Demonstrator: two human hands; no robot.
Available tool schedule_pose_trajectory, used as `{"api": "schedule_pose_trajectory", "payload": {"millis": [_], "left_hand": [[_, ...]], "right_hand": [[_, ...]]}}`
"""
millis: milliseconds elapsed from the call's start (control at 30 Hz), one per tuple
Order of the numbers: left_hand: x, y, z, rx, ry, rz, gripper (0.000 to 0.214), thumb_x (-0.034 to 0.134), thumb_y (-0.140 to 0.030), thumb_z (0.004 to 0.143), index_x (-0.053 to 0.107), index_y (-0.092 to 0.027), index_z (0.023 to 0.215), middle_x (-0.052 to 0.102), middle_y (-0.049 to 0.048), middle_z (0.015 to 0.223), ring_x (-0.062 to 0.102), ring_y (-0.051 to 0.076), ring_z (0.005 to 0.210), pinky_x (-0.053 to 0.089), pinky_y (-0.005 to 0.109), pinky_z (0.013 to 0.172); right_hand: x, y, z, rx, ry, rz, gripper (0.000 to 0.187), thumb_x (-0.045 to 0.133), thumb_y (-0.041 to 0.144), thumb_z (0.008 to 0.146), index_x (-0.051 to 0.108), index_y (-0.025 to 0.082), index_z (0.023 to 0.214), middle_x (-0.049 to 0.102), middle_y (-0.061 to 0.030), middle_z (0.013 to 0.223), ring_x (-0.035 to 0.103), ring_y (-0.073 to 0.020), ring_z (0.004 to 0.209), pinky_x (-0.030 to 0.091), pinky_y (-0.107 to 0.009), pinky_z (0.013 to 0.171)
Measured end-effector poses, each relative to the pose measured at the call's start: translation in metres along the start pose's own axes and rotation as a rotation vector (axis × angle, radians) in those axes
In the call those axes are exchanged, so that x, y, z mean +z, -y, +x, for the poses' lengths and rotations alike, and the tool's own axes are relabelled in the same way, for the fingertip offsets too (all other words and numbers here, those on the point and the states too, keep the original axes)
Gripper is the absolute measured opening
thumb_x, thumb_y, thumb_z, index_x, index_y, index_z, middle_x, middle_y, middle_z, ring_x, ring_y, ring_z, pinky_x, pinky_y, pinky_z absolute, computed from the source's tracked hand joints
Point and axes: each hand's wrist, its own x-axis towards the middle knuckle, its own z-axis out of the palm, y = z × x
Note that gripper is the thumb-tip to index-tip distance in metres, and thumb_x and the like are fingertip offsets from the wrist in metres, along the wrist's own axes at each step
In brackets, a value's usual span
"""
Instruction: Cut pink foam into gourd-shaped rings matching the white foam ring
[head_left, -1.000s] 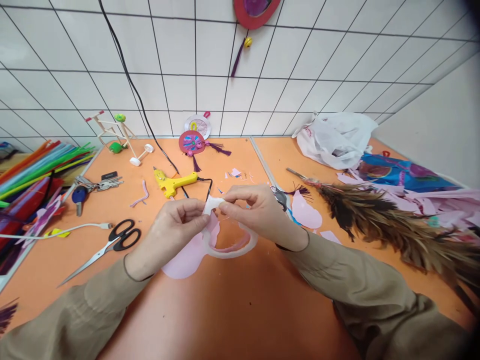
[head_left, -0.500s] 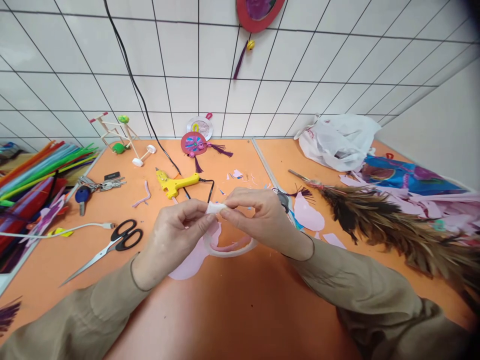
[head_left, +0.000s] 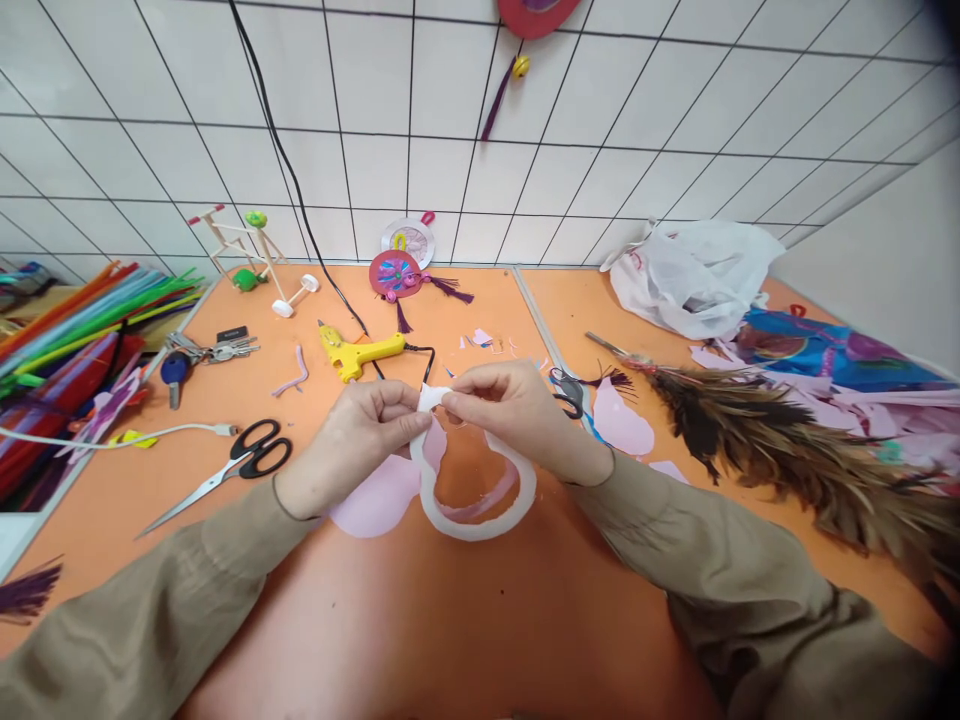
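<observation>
Between my two hands hangs a white gourd-shaped paper frame (head_left: 480, 527), its middle cut out and its narrow top pinched in my fingers. My left hand (head_left: 360, 430) grips the top's left side between thumb and fingers. On the right side of that top, my right hand (head_left: 510, 410) pinches the paper with thumb and forefinger. Behind the frame, a pink paper gourd shape (head_left: 379, 500) lies on the orange table, partly covered by my left hand. Past my hands rests a yellow glue gun (head_left: 364, 353) with a black cord.
Black-handled scissors (head_left: 225, 470) and keys (head_left: 217, 350) lie left, near colourful pipe cleaners (head_left: 90, 340). A feather duster (head_left: 780, 450), pink paper gourd cutout (head_left: 621, 420) and white plastic bag (head_left: 690, 275) are right. Round tasselled ornaments (head_left: 395, 273) stand by the tiled wall.
The paper frame has tilted up, so its gourd outline and opening now face me. My fingers still pinch its top. The view has shifted slightly.
</observation>
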Motion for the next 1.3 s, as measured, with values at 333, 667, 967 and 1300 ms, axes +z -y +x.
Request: {"api": "schedule_pose_trajectory", "payload": {"millis": [333,667,967,1300], "left_hand": [[-0.003,0.002,0.001,-0.117,-0.018,0.082,0.025,0.077,-0.037,0.069,0.067,-0.014,0.073,0.069,0.0027,0.07,0.064,0.012,0.064,0.053,0.024,0.064],[-0.002,-0.001,0.003,-0.107,-0.039,0.055,0.025,0.081,-0.032,0.063,0.068,-0.014,0.074,0.067,0.0011,0.063,0.065,0.013,0.058,0.055,0.026,0.06],[-0.005,-0.004,-0.001,-0.057,-0.072,0.019,0.016,0.081,-0.023,0.065,0.068,-0.014,0.068,0.066,0.0001,0.056,0.064,0.012,0.053,0.055,0.022,0.056],[-0.004,-0.009,-0.005,0.0,0.032,-0.307,0.022,0.085,-0.029,0.064,0.073,-0.013,0.074,0.072,0.0041,0.064,0.067,0.011,0.054,0.056,0.019,0.056]], "right_hand": [[-0.006,0.002,0.003,-0.012,-0.042,-0.001,0.02,0.062,0.022,0.074,0.062,0.016,0.056,0.062,-0.0005,0.058,0.054,-0.0116,0.057,0.041,-0.025,0.054],[-0.01,-0.001,0.005,-0.022,-0.008,0.036,0.023,0.061,0.024,0.078,0.064,0.017,0.056,0.066,-0.0008,0.061,0.058,-0.0125,0.061,0.049,-0.027,0.065],[-0.02,0.009,0.002,-0.051,0.017,0.029,0.037,0.061,0.042,0.084,0.063,0.017,0.057,0.063,-0.0009,0.059,0.056,-0.0118,0.057,0.047,-0.027,0.06],[-0.029,-0.009,0.015,-0.271,-0.016,-0.227,0.051,0.047,0.052,0.091,0.072,0.016,0.064,0.069,-0.0025,0.059,0.063,-0.0105,0.053,0.045,-0.022,0.049]]}}
